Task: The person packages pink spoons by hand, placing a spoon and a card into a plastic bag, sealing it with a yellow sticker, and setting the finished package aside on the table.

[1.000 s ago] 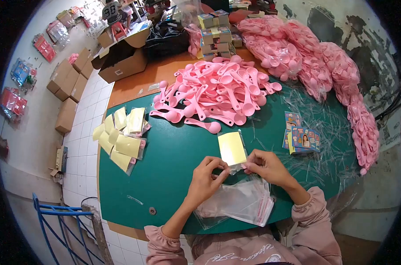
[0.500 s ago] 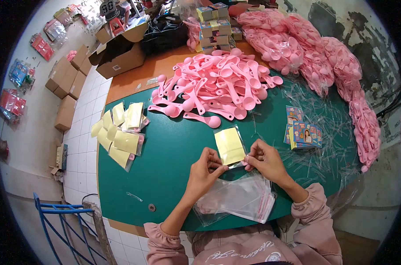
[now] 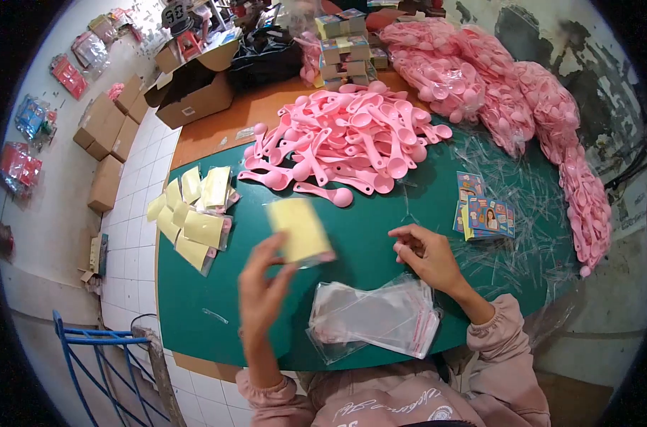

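My left hand [image 3: 265, 277], slightly blurred, grips the near-left edge of a clear packet with a yellow card [image 3: 298, 229] above the green tabletop. A bit of pink shows at that packet's lower right corner. My right hand [image 3: 429, 257] holds nothing; its index finger and thumb are apart over the table. Just below it lies a stack of empty clear plastic bags [image 3: 373, 317]. Farther left, several filled packets with yellow cards [image 3: 202, 229] lie in an overlapping group. Beyond my hands is a heap of pink measuring spoons [image 3: 345, 139].
Printed cards [image 3: 491, 217] lie on the right beside scattered clear plastic strips [image 3: 526, 245]. Bulging bags of pink spoons [image 3: 508, 107] line the right edge. Bundled card stacks [image 3: 345, 46] and an open cardboard box [image 3: 194, 92] stand at the back. A blue metal rack [image 3: 102, 340] is at lower left.
My left hand has carried the packet leftward, off the spot in front of me. My right hand has let go of it and stays near its earlier place.
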Action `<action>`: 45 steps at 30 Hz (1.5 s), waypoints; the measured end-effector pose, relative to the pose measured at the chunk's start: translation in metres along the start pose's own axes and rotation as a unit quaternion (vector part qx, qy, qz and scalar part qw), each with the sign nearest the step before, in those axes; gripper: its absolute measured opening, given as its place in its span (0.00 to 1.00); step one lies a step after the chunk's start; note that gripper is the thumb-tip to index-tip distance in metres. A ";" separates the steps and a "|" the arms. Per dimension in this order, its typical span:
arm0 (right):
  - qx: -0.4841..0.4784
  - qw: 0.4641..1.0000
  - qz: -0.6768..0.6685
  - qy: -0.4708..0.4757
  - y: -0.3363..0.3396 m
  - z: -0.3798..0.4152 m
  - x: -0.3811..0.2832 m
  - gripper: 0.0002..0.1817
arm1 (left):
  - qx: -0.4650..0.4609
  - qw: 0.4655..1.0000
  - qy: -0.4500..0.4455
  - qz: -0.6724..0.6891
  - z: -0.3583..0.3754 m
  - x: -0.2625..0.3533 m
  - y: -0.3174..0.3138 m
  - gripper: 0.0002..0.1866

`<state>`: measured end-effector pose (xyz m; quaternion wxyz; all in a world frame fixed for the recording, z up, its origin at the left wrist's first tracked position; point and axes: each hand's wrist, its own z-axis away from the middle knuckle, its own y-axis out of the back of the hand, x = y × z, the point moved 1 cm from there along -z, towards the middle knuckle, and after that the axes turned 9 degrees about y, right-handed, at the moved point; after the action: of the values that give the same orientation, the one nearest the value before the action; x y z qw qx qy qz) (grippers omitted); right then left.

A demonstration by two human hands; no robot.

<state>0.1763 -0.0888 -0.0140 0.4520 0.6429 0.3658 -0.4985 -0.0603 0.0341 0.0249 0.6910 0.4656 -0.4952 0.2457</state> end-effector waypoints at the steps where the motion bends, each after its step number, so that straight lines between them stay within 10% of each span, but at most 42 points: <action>1: 0.001 0.997 0.068 0.026 0.003 -0.002 -0.003 0.14 | 0.060 0.997 0.014 -0.034 0.008 -0.004 0.021 0.24; 3: 0.006 0.989 0.136 0.051 0.006 -0.009 -0.005 0.13 | 0.117 0.990 0.024 -0.069 0.017 -0.013 0.041 0.23; 5: -0.052 0.938 0.275 0.205 0.002 -0.024 -0.002 0.13 | 0.314 0.832 -0.091 -0.448 0.024 -0.015 0.049 0.19; 9: -0.068 0.857 0.313 0.405 -0.030 -0.084 0.008 0.16 | -0.104 0.950 -0.135 -0.260 0.025 0.036 -0.024 0.11; 16: -0.156 0.841 0.451 0.253 -0.042 -0.082 0.010 0.22 | -0.230 0.898 -0.221 -0.303 0.007 0.010 -0.103 0.14; 25: -0.078 0.837 0.490 0.229 -0.035 -0.064 0.003 0.19 | -0.363 0.929 -0.033 -0.066 -0.013 0.017 -0.084 0.08; 36: 0.092 0.988 -0.039 0.119 0.022 -0.027 -0.040 0.12 | -0.367 0.895 0.127 0.221 -0.030 -0.010 -0.084 0.15; 45: 0.168 0.980 0.028 0.106 0.025 -0.020 -0.039 0.13 | -0.308 0.913 0.151 0.222 -0.032 -0.002 -0.078 0.20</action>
<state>0.1967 -0.0789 0.0316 0.3097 0.7688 0.3047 -0.4693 0.0157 0.0279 -0.0106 0.7944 0.0655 -0.5268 0.2952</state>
